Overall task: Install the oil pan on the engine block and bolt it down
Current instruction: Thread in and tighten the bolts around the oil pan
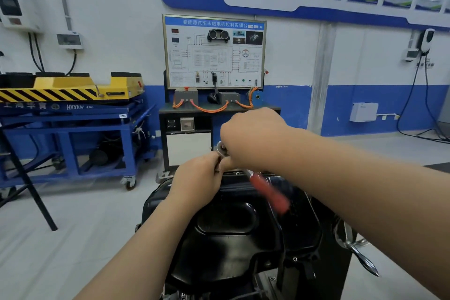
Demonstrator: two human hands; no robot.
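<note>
A black oil pan [226, 221] sits low in the middle of the view, its domed surface glossy; at its far edge both hands meet round a wrench [270, 196]; the right hand [253, 136] is curled over the silver head, while the red handle slants down towards the camera, blurred; the left hand [197, 178] grips just under that head, and what its fingers enclose is hidden; a metal crank handle [358, 253] juts out to the right of the pan; behind stand a training board [214, 52] with orange cables and a blue cart [73, 129] carrying a yellow lift [73, 90].
</note>
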